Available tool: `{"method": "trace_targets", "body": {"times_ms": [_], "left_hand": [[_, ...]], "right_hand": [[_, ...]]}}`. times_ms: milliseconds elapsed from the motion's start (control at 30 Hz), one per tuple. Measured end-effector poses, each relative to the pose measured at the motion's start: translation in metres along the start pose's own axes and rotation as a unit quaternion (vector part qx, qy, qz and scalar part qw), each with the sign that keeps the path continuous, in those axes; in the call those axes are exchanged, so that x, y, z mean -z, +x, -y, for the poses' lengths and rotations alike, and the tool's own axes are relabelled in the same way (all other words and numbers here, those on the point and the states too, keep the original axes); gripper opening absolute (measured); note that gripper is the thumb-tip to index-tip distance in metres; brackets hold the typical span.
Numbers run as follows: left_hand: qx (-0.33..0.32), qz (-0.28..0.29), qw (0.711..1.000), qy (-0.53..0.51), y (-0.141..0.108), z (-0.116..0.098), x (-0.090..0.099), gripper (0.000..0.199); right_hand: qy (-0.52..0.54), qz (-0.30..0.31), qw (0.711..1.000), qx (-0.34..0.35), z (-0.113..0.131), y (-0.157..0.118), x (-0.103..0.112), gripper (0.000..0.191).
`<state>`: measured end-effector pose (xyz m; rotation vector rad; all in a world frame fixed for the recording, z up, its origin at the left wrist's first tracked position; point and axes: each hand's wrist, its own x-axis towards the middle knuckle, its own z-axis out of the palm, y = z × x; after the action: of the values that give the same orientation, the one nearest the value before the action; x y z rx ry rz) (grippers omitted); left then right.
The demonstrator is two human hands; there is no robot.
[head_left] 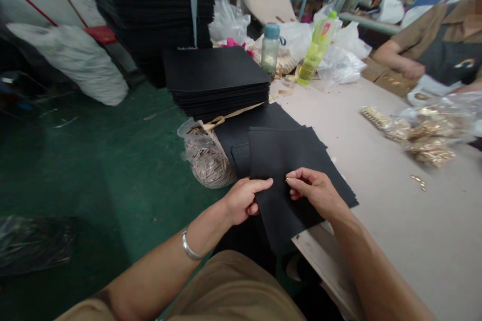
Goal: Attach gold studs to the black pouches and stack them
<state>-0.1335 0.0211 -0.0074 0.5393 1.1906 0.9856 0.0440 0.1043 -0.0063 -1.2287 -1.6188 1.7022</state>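
My left hand grips the left edge of a black sheet, thumb on top and fingers folded beneath. That sheet looks like leather or a similar material, and it juts over the table's near edge. Between the thumb and fingertips of my right hand is a small gold-coloured metal piece, close above the sheet's surface. Its exact kind is too small to make out. More black sheets lie under the held one. A few loose gold pieces rest on the table to the right.
Behind stands a stack of black sheets. A blue-lidded bottle and a yellow-green bottle stand at the back of the table. Bags of gold pieces lie right, near a co-worker. A bag of strips hangs beside the table's left edge.
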Motion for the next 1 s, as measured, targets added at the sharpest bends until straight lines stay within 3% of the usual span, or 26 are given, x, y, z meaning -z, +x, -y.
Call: {"method": "trace_targets", "body": {"times_ms": [333, 433, 633, 800, 900, 1000], "left_hand": [[-0.003, 0.018, 1.0, -0.024, 0.0, 0.003, -0.001, 0.037], [-0.014, 0.005, 1.0, -0.013, -0.002, 0.004, -0.003, 0.037], [-0.031, -0.03, 0.998, 0.038, -0.003, 0.005, -0.007, 0.038], [-0.079, -0.016, 0.989, 0.125, -0.009, -0.005, -0.02, 0.027], [-0.202, -0.007, 0.941, 0.272, -0.016, -0.019, -0.038, 0.028], [-0.352, 0.084, 0.835, 0.414, -0.024, -0.034, -0.062, 0.045]], "right_hand": [[0.007, 0.004, 1.0, 0.028, -0.005, -0.003, 0.0, 0.031], [0.0, -0.019, 0.999, 0.046, -0.008, -0.004, -0.004, 0.031], [0.018, -0.058, 0.995, 0.077, -0.009, -0.004, -0.011, 0.032], [0.04, -0.062, 0.993, 0.089, 0.007, -0.008, -0.002, 0.035], [-0.008, -0.118, 0.983, 0.14, 0.018, -0.021, 0.018, 0.033], [-0.054, -0.185, 0.963, 0.186, 0.023, -0.046, 0.046, 0.031]]}}
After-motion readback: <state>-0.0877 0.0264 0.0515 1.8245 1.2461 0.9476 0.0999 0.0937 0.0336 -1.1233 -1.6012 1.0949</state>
